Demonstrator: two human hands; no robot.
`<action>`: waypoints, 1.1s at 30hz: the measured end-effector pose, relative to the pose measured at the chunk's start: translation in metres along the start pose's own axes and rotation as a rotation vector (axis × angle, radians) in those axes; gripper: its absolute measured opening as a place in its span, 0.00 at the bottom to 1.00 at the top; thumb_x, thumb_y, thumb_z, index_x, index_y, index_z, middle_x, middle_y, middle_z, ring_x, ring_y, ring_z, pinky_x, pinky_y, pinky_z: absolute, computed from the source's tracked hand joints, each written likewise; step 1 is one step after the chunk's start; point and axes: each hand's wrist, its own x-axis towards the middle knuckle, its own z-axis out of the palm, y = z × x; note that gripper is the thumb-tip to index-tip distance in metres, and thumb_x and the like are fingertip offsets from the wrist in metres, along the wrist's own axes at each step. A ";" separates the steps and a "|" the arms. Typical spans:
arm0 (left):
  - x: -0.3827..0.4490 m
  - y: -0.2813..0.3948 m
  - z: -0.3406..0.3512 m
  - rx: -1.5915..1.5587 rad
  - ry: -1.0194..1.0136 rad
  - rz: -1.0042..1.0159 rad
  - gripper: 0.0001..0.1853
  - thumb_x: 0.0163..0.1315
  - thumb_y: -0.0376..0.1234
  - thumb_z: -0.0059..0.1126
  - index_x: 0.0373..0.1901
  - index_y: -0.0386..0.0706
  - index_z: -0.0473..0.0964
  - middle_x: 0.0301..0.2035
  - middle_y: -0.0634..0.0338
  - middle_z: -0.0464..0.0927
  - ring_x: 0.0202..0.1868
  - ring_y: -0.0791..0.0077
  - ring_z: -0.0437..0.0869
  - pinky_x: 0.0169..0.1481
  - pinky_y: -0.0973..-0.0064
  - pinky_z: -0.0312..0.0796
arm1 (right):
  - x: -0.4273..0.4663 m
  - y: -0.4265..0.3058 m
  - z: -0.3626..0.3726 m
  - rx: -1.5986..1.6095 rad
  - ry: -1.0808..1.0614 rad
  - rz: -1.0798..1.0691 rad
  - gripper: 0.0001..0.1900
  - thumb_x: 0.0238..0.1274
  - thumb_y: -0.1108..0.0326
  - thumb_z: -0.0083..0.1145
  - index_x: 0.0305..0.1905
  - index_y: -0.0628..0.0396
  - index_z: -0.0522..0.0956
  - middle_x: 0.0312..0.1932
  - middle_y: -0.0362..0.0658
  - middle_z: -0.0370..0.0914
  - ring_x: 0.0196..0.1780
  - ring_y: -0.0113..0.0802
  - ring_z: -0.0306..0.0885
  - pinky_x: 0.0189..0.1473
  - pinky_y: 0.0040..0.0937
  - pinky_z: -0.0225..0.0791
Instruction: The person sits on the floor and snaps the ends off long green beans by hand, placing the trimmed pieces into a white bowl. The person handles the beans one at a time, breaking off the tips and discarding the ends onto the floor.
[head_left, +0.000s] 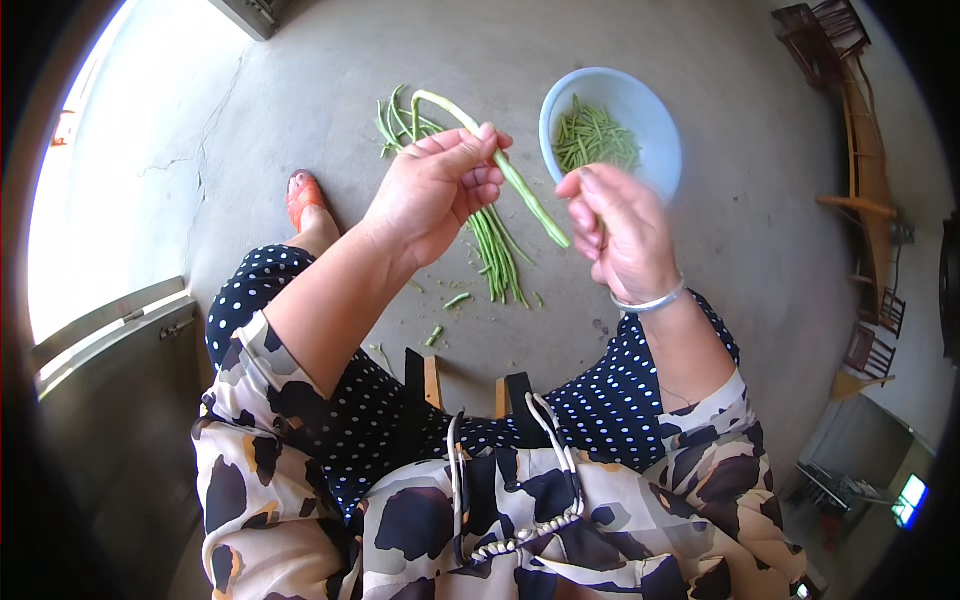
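Observation:
My left hand (442, 184) pinches a long pale-green yardlong bean (517, 180) between thumb and fingers. The bean's far end bends over in a loop above the hand, and its near end slants down towards my right hand (619, 229). That hand is curled, thumb against forefinger, just right of the bean tip and apart from it; whether anything small sits inside it is hidden. Below the left hand a bundle of long beans (496, 259) lies on the floor, partly covered by the hand. A light-blue plastic basin (660, 135) holds many short bean pieces (592, 135), beyond the right hand.
Bean scraps (456, 300) are scattered on the concrete floor (315, 97) between my knees. My sandalled foot (304, 199) rests at the left. Wooden chairs (870, 349) and other wooden furniture (862, 202) stand along the right wall. A metal door panel (112, 420) is at lower left.

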 end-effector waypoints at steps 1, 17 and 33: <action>0.000 -0.002 0.001 0.002 -0.021 -0.003 0.10 0.61 0.36 0.52 0.34 0.37 0.74 0.23 0.66 0.73 0.27 0.84 0.74 0.34 0.86 0.69 | 0.003 0.006 -0.003 0.009 -0.056 0.039 0.16 0.65 0.57 0.44 0.38 0.60 0.72 0.21 0.34 0.65 0.19 0.15 0.56 0.18 0.13 0.50; 0.003 0.016 -0.003 -0.002 0.148 0.067 0.10 0.61 0.35 0.52 0.32 0.35 0.73 0.23 0.66 0.71 0.25 0.84 0.73 0.31 0.86 0.69 | -0.001 0.008 0.014 -0.593 -0.107 -0.358 0.06 0.56 0.71 0.55 0.29 0.63 0.75 0.18 0.40 0.73 0.20 0.24 0.68 0.23 0.22 0.62; 0.007 0.009 -0.006 -0.027 -0.012 0.006 0.09 0.64 0.34 0.46 0.36 0.37 0.72 0.27 0.65 0.74 0.29 0.82 0.75 0.38 0.83 0.71 | -0.008 0.000 0.002 -0.178 -0.138 -0.455 0.11 0.61 0.63 0.49 0.30 0.61 0.71 0.15 0.35 0.63 0.16 0.21 0.58 0.18 0.19 0.53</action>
